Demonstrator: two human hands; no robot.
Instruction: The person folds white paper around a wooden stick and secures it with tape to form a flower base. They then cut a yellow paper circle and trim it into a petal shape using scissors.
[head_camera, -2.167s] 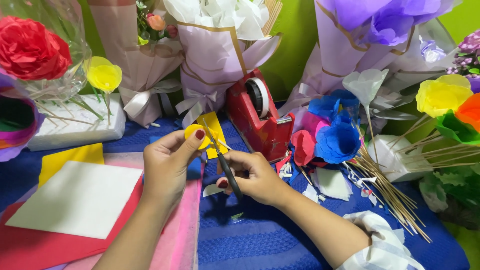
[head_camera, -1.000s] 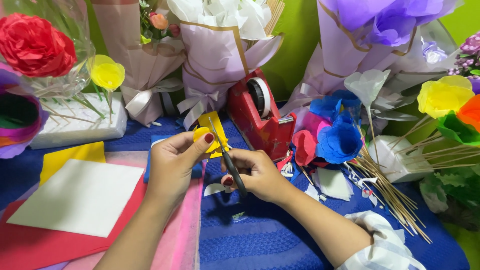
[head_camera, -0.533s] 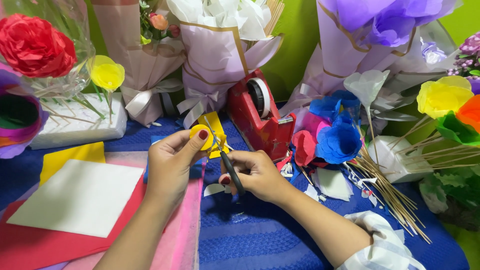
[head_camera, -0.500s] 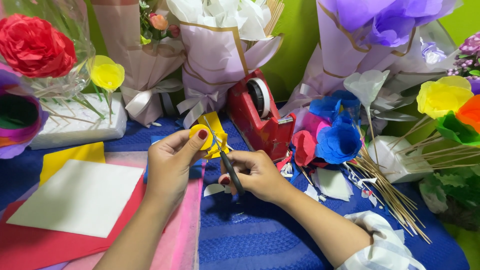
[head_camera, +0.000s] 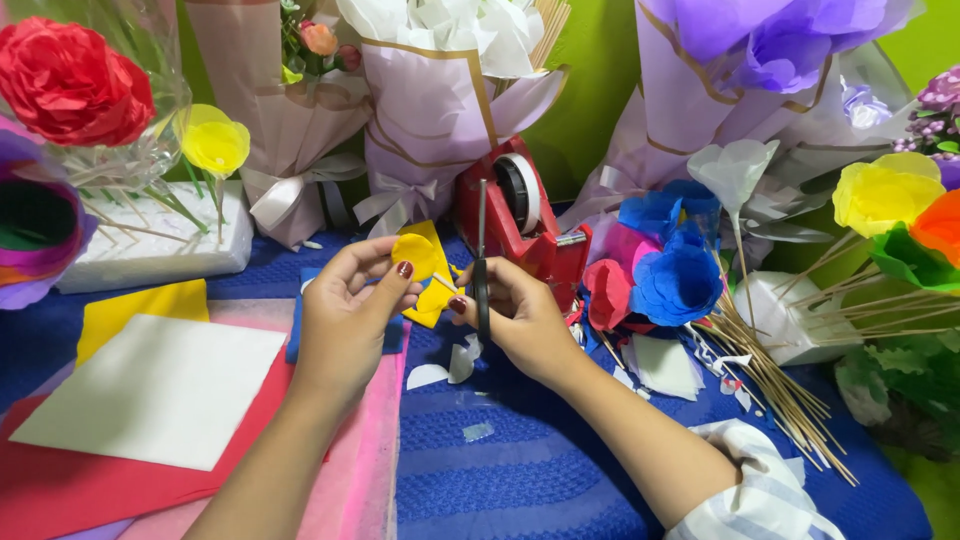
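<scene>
Fingers (head_camera: 392, 272) of left hand (head_camera: 345, 320) pinch yellow petal (head_camera: 414, 254) at lower edge. Right hand (head_camera: 515, 315) grips scissors (head_camera: 481, 262), blades upright, closed, just beside petal.

I see bright, even light from above; shadows under the hands are soft. Colours look saturated. Focus holds mid-frame, with slight softness and stretching toward the edges.

Your yellow paper piece (head_camera: 415, 255) is small, rounded and petal-shaped, pinched at its lower edge and raised above the blue cloth, just before the red tape dispenser. Your scissors (head_camera: 481, 262) stand nearly upright just beside it, thin blades closed and pointing up.
</scene>
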